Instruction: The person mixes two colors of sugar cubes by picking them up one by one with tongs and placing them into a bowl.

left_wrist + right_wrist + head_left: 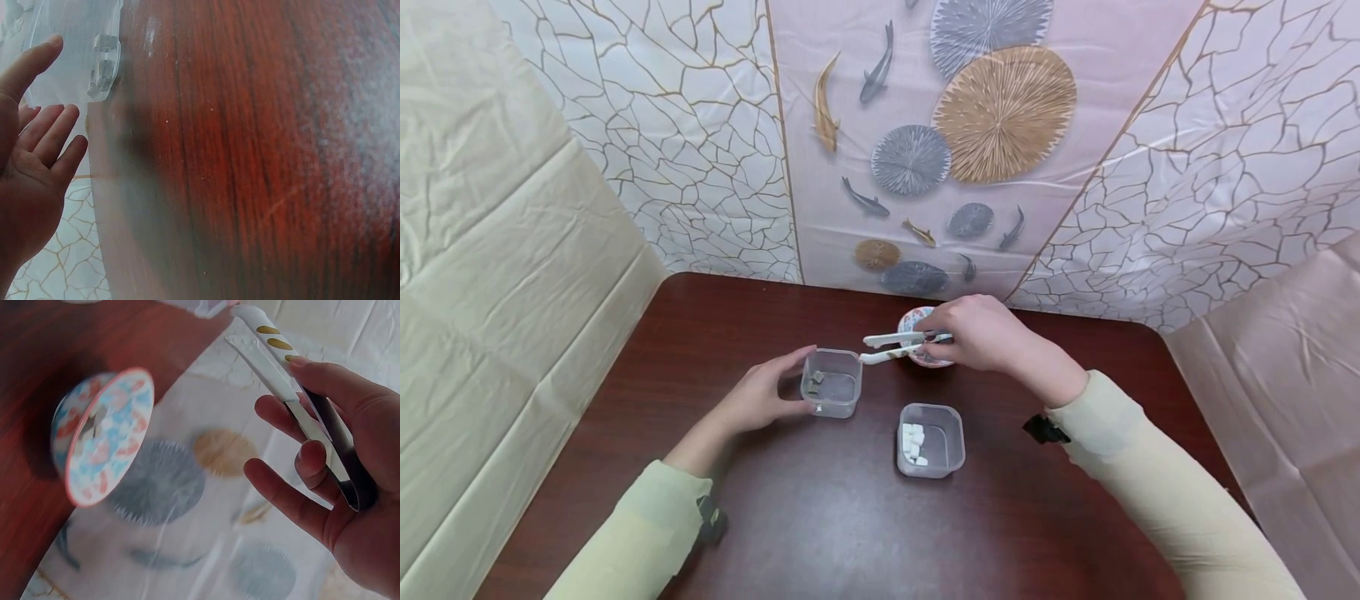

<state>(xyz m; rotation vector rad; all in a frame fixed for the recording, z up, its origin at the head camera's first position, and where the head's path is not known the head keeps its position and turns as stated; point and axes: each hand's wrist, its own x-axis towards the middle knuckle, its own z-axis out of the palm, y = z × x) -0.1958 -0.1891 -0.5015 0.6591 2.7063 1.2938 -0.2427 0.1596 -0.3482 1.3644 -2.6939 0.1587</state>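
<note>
My right hand (981,333) holds a pair of metal tongs (891,340) with white, gold-marked ends, pinched between thumb and fingers. The two tips stand apart with nothing between them and point left, close to the rim of a clear plastic container (844,405). A few small grey-green pieces (816,379) lie in its left part. My left hand (763,392) holds this container from the left, thumb at the near side and fingers at the far side. Below the right hand, a patterned bowl (109,437) with a red rim holds some small greyish pieces (94,422).
A second clear plastic container (951,442) stands nearer on the dark wooden table (820,517), with several white cubes (913,442) along its left side. A printed cloth backdrop (910,233) hangs right behind the table's far edge. Pale cloth walls flank both sides.
</note>
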